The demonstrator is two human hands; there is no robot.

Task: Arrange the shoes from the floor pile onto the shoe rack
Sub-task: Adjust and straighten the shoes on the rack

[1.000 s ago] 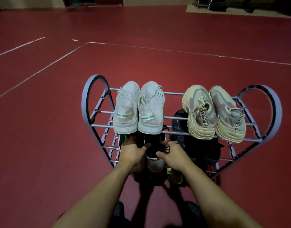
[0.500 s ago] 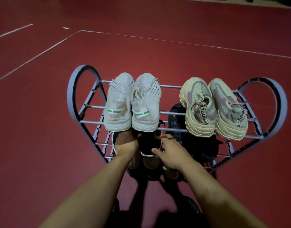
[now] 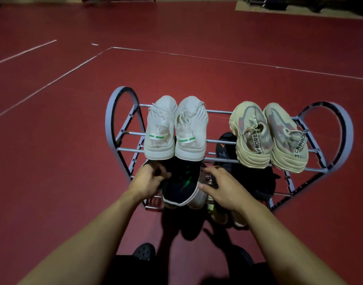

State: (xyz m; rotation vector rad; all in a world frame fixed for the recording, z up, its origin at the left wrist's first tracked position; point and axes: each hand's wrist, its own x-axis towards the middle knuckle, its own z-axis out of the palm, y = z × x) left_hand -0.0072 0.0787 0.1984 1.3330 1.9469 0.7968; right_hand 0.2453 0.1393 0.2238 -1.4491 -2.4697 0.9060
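The grey shoe rack (image 3: 114, 120) with heart-shaped ends stands on the red floor. Its top tier carries a white pair (image 3: 176, 128) and a beige pair (image 3: 267, 136). On the tier below lies a black shoe with a green mark and white sole edge (image 3: 182, 182). My left hand (image 3: 149, 182) grips its mostly hidden black partner (image 3: 150, 163) to the left. My right hand (image 3: 223, 186) lies with straight fingers to the right of the marked shoe, its thumb touching the shoe's side.
More black shoes (image 3: 256, 182) fill the right of the lower tiers, one with an orange mark (image 3: 222, 145). A yellowish shoe (image 3: 211, 208) shows at the bottom tier. My feet in black clogs (image 3: 144, 251) are close in front of the rack.
My hands have drawn apart, and the black shoe with the green mark now shows between them. My left hand has slid left onto the other black shoe.
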